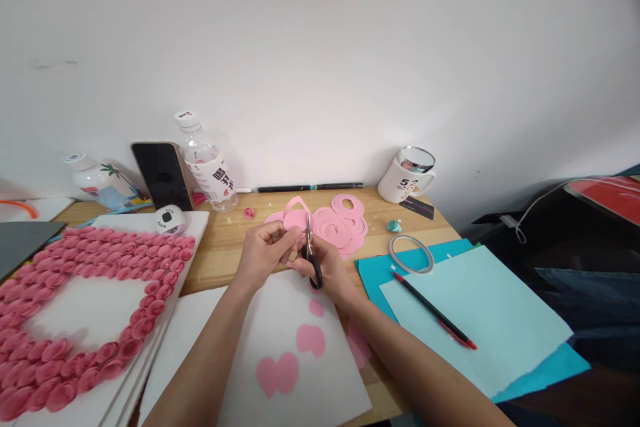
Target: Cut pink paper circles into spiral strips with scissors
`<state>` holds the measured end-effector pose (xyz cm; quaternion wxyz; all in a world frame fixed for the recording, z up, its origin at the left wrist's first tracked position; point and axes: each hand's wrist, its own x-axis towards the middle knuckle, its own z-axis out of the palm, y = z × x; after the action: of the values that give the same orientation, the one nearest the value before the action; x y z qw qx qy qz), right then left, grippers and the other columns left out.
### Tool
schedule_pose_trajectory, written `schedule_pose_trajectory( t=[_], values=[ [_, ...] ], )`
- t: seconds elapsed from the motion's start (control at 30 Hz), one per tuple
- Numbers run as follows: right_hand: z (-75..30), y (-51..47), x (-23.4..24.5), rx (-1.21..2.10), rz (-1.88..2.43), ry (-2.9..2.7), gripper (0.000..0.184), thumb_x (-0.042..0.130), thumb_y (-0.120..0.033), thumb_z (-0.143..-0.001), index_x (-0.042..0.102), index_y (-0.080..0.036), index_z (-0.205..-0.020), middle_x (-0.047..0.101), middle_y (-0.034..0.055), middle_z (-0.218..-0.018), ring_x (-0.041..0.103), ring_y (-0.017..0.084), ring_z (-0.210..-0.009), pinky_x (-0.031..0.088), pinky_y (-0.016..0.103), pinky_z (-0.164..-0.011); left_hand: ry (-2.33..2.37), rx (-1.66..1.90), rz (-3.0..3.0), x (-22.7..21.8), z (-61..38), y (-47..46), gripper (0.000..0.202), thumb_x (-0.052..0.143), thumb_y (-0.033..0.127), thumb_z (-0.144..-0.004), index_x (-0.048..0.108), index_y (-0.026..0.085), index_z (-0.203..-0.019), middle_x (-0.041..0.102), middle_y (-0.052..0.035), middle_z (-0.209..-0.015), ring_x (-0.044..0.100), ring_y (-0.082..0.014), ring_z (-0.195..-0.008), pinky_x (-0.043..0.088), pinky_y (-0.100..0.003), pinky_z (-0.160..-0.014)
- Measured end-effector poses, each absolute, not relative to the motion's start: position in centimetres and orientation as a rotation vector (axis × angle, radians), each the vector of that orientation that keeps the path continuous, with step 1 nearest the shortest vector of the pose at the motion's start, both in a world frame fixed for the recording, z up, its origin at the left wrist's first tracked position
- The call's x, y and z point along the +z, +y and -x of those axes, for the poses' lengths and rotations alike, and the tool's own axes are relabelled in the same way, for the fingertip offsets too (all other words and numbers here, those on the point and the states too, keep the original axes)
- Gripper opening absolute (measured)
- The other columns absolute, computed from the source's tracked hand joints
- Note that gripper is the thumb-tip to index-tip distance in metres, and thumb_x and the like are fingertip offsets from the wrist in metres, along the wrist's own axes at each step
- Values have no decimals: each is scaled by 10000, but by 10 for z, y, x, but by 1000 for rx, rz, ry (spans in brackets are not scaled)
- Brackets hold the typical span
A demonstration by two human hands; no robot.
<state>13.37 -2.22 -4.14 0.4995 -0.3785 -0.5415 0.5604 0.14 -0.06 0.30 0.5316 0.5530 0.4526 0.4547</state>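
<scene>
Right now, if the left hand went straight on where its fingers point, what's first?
Likely the scissors held in the right hand, just past the left hand; depth there is unclear.

Pink paper [334,227], mug [393,181] on wooden table [223,240]

Centre of my feed, the left hand [267,250] pinches pink paper [295,217], the right hand [329,268] holds scissors [309,247] against it; I see pink rosettes [143,326] lower left, a mug [394,180] right of centre.
</scene>
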Motion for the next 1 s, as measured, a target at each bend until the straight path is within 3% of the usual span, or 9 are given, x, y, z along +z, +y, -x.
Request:
schedule_pose_trajectory(
  t=[1.0],
  values=[
    [-135,-25,-43,1397,959,-1310,230,647,-340,-702,498,-190,-792,464,-69,-501,415,76,-432,338,197,-435,1127,1259,-1388,4,-1,1,241,598,314,-749,548,157,-574,437,57,-421,358,-37,-352,289,-171,-351]
  ],
)
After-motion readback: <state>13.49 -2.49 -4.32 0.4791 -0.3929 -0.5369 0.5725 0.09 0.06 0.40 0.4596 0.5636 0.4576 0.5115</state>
